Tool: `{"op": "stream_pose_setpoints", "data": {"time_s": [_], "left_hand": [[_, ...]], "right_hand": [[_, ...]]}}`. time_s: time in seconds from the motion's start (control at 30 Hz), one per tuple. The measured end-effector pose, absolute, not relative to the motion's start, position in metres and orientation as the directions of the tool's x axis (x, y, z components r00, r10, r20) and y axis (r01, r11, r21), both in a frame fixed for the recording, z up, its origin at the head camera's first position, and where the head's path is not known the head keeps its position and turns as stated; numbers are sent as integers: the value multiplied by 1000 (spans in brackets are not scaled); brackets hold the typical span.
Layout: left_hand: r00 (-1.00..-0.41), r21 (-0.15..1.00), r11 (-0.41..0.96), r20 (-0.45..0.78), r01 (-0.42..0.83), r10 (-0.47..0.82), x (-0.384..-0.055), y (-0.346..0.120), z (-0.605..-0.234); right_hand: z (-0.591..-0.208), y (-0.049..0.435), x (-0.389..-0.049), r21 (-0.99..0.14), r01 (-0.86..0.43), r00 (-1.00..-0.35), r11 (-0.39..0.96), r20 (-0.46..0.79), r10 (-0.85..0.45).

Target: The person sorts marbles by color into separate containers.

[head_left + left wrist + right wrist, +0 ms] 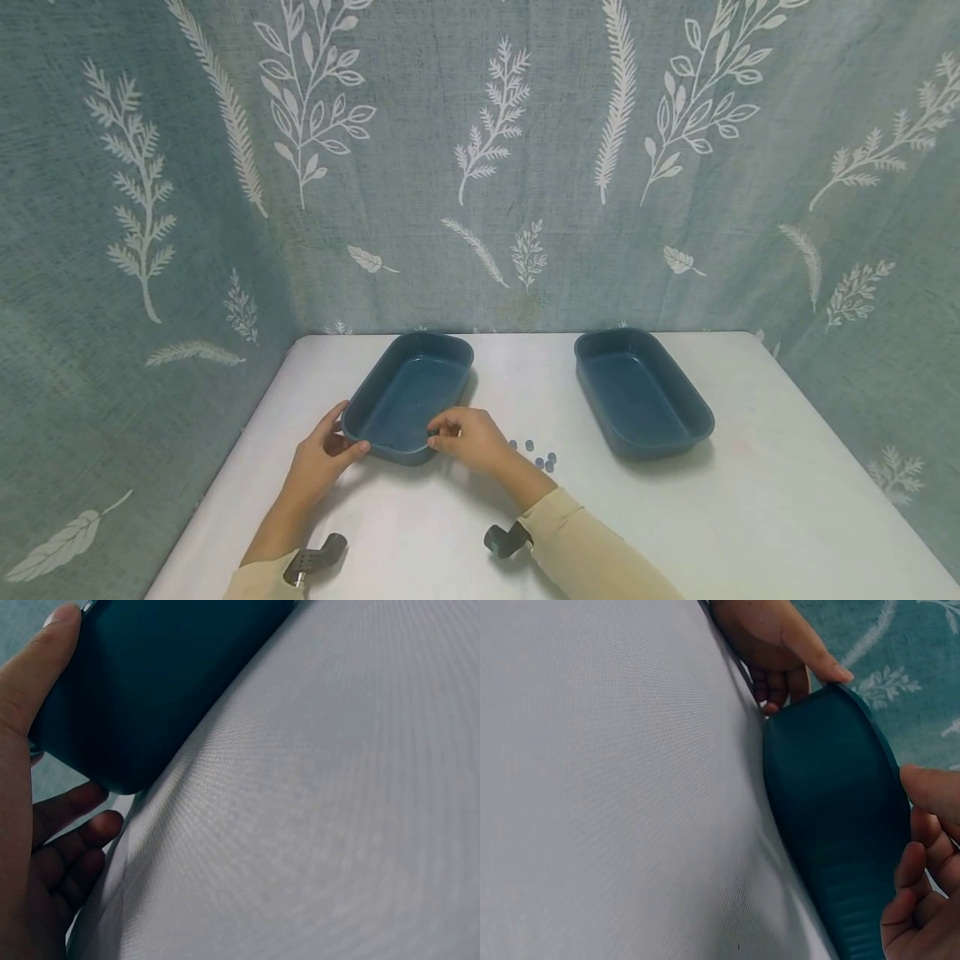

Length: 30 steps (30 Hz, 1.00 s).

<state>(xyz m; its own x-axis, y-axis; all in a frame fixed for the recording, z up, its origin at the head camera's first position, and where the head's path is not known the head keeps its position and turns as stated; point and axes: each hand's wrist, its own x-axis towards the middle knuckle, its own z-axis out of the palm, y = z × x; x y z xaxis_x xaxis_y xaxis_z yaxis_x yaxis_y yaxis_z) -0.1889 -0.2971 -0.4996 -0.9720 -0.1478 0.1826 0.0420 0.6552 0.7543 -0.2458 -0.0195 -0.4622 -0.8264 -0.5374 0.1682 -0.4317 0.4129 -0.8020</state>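
Observation:
In the head view a dark blue rectangular tray [420, 385] stands left of the middle. My left hand [321, 461] holds its near left corner, thumb over the rim and fingers around the outside. In the left wrist view that thumb [46, 664] lies along the tray wall [157, 682]. My right hand [471, 437] is at the near right rim of the same tray, thumb and forefinger pinching a small dark piece [432, 432]; I cannot tell its kind. Several small blue round pieces [529, 445] lie on the table just right of this hand.
A second blue tray [633, 392] of similar shape stands to the right, with bare bottom showing. White cloth covers the table [757, 483]. Patterned blue-green curtains [465, 167] hang behind and at both sides. A dark camera mount [506, 540] sits at the right wrist.

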Motion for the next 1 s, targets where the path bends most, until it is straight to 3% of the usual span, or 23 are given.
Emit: {"op": "stream_pose_setpoints", "data": {"time_s": [0.67,1.0], "left_hand": [[-974,766,642,169,35,-149,-192,-296,-500],[-975,762,647,161,24,-153,-189,-296,-494]], "right_hand": [[-450,13,-251,-796,-394,-856,459,137,-498],[-442,46,-248,-773,-415,-877,481,199,-437]]}}
